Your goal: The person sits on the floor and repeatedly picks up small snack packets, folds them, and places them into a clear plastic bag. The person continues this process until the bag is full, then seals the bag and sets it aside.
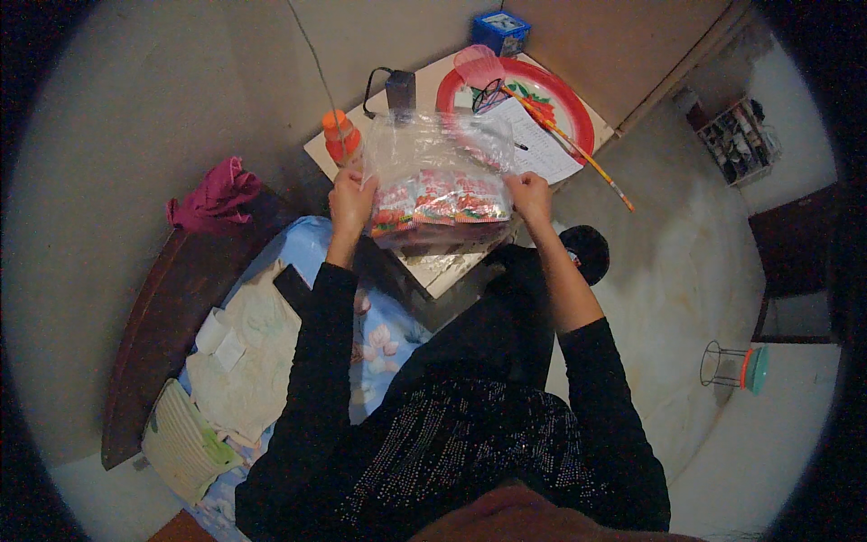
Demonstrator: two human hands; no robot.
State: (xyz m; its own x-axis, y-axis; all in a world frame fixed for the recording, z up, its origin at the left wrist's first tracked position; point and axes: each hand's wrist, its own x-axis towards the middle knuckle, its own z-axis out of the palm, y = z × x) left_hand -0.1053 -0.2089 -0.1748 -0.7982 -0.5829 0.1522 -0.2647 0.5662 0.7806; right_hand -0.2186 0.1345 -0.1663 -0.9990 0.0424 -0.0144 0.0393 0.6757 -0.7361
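A clear plastic bag [420, 139] is held up by its two sides over a small table [433, 278]. My left hand [351, 198] pinches the bag's left edge, close to an orange-capped bottle [341, 135]. On the opposite edge, my right hand [530, 195] grips the plastic between thumb and fingers. Inside the lower part of the bag several red-and-white printed packets [435, 196] sit side by side. Their printing shows through the film, which glints and creases. The bag's upper part looks loose and puffed; whether its mouth is sealed cannot be told.
Behind the bag are a red-rimmed tray [588, 129], a written paper sheet [542, 146], an orange stick [596, 166], eyeglasses [489, 95], a black adapter [401, 91] and a blue box [501, 32]. A bed [379, 339] lies left; a stand with a green basin [757, 370] is right.
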